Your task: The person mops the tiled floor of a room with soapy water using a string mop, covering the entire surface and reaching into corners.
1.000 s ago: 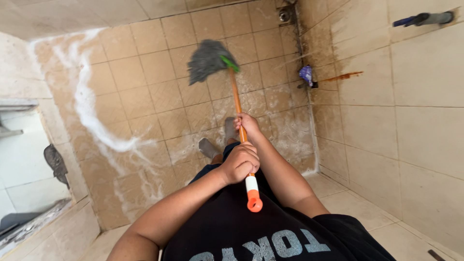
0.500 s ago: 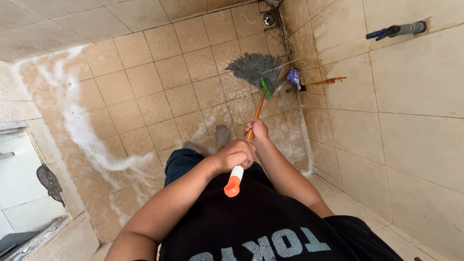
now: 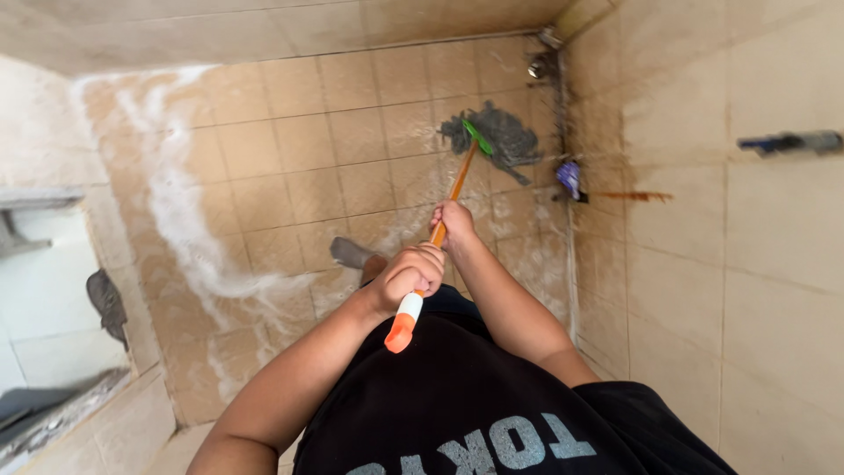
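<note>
Two bare hands close around the long orange wooden mop handle (image 3: 455, 187): the left hand (image 3: 411, 272) is fisted near its white-and-orange capped end, close to the black shirt (image 3: 457, 413), and the right hand (image 3: 454, 220) grips just farther down the shaft. From there the handle slants up and away to a green clamp and the grey stringy mop head (image 3: 501, 141), which lies spread flat on the wet beige tiled floor (image 3: 299, 167) near the stained corner by the right tiled wall (image 3: 747, 264), just short of a round metal drain (image 3: 538, 65). A streak of white foam (image 3: 180, 220) curves across the tiles well to the left, one grey-socked foot (image 3: 352, 254) stands just below the hands, and a blue-handled tap (image 3: 791, 142) juts from the wall.
</note>
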